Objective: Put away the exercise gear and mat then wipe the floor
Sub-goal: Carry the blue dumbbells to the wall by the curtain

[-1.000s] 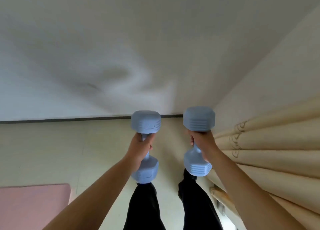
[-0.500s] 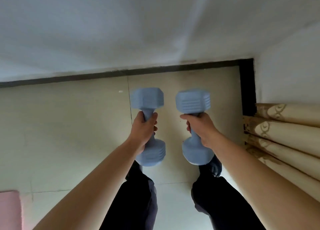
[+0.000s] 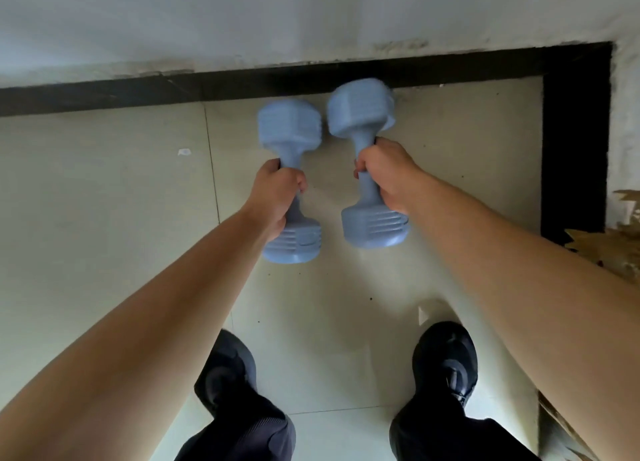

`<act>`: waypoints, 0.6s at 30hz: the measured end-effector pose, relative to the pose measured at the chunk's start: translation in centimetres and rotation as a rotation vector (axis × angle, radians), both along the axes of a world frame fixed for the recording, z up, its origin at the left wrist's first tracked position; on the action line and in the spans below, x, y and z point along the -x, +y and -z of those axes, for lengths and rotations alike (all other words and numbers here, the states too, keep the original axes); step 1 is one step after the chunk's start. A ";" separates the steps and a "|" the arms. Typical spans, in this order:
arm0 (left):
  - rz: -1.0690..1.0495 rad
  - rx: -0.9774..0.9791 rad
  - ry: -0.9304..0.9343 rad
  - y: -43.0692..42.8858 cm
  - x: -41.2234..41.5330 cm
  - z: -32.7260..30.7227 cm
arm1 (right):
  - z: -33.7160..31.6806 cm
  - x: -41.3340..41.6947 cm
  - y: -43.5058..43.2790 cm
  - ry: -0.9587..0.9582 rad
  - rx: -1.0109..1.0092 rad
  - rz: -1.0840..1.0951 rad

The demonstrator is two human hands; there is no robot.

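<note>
I hold two light blue dumbbells, one in each hand, side by side low over the tiled floor near a room corner. My left hand (image 3: 275, 197) is wrapped around the handle of the left dumbbell (image 3: 291, 128). My right hand (image 3: 386, 171) grips the handle of the right dumbbell (image 3: 360, 108), whose far head reaches close to the black skirting. Whether either dumbbell touches the floor I cannot tell. The mat is out of view.
A black skirting board (image 3: 575, 141) runs along the white wall and turns down the right side. Beige patterned curtain folds (image 3: 613, 249) hang at the right edge. My two black shoes (image 3: 446, 360) stand on the pale floor tiles (image 3: 104, 200) below.
Both dumbbells have gone down and forward towards the corner by the skirting. The view has tilted lower, my shoes now show, and the pink mat has left the frame.
</note>
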State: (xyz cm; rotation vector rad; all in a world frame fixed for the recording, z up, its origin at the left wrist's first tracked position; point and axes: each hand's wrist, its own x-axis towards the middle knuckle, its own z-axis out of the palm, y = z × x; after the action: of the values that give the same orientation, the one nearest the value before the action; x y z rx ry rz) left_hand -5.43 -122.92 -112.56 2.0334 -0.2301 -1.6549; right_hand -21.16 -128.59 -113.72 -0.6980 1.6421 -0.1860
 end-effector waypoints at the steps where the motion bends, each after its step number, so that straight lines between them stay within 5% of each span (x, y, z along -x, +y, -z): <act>1: -0.027 0.016 0.023 -0.3 0.1 0.1 | 0.2 -0.1 -0.3 -0.001 0.006 0.010; 11: -0.154 0.088 0.165 -0.8 -0.1 -2.4 | -2.5 0.2 -0.4 -0.044 0.063 -0.025; 14: -0.016 0.200 -0.092 -0.2 -0.8 -6.9 | -6.5 0.6 0.3 -0.060 0.153 -0.028; 18: 0.448 0.450 -0.705 1.5 -2.4 -16.4 | -15.9 0.3 0.4 0.105 0.509 -0.152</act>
State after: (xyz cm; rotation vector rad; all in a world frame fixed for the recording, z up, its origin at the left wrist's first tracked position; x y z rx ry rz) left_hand -3.03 -121.47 -96.12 2.2017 -1.2515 -0.8914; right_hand -21.43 -128.19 -97.78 -1.2308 1.6455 -0.4733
